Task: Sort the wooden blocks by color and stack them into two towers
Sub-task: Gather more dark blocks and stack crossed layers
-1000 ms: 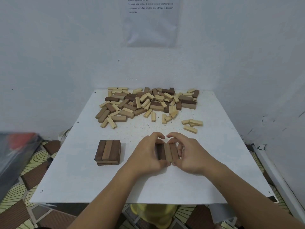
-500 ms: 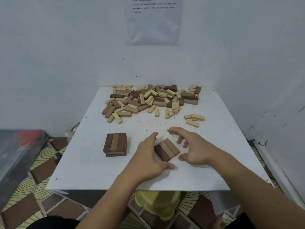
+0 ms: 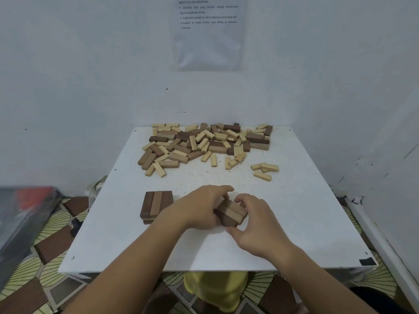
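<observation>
A set of three brown blocks lies side by side, turned at an angle, near the front middle of the white table. My left hand grips its left side with curled fingers. From the right, my right hand grips the same set, fingers over its far end and thumb at its near corner. A low brown stack, two layers high, stands to the left, apart from both hands. A mixed heap of light and brown blocks covers the far part of the table.
Three light blocks lie apart at the right of the heap. White walls close the back and right. A dark bin stands on the patterned floor at left. A yellow object shows under the table's front edge.
The three-block set has been turned from straight to angled. My right hand, lifted off half a second ago, has closed back on it. The camera has tilted up slightly.
</observation>
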The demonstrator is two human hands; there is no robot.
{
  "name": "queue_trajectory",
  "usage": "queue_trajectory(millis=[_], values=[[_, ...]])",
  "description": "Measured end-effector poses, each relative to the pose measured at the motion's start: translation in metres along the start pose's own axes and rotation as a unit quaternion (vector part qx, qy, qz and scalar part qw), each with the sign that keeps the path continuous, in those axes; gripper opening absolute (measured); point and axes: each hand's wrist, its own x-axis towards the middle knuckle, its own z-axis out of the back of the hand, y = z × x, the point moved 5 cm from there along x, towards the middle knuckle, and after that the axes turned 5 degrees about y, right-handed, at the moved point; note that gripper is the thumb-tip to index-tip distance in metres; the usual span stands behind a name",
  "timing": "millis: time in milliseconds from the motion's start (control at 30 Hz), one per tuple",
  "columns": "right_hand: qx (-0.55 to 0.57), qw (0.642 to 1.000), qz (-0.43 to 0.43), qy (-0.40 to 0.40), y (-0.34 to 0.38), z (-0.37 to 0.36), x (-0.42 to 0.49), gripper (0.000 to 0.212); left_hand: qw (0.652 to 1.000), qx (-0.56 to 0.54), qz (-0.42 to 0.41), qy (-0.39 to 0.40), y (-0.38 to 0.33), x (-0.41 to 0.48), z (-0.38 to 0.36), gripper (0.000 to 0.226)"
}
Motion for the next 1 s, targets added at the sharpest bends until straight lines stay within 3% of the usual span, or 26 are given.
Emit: queue_trajectory(millis=[200,333,433,500,567,733,833,1000], values=[[0.033,0.989,0.022,0.139,-0.013,0.013,0.012,0.059,0.99,-0.065,0.045,-0.118,0.005,-0.032,-0.031,0.087],[0.03,0.989,0.025,0.142,-0.015,0.013,0.014,0.061,0.975,-0.13,0.062,-0.169,0.007,-0.04,-0.04,0.087],[0.045,0.99,0.026,0.135,-0.018,0.009,0.009,0.074,0.967,-0.166,0.058,-0.184,0.008,-0.044,-0.045,0.086],[0.075,0.99,0.032,0.118,-0.02,0.007,0.003,0.083,0.958,-0.19,0.059,-0.205,0.008,-0.05,-0.049,0.079],[0.166,0.984,0.022,0.063,-0.02,0.008,-0.002,0.077,0.944,-0.225,0.068,-0.233,0.004,-0.057,-0.052,0.066],[0.464,0.881,-0.061,-0.076,-0.015,-0.004,0.01,0.043,0.866,-0.392,0.087,-0.299,-0.017,-0.045,-0.052,0.063],[0.502,0.855,-0.083,-0.1,-0.008,-0.014,0.023,0.044,0.838,-0.44,0.094,-0.307,-0.022,-0.025,-0.049,0.067],[0.508,0.85,-0.089,-0.103,0.006,-0.028,0.021,0.047,0.835,-0.457,0.097,-0.29,-0.023,-0.012,-0.047,0.075]])
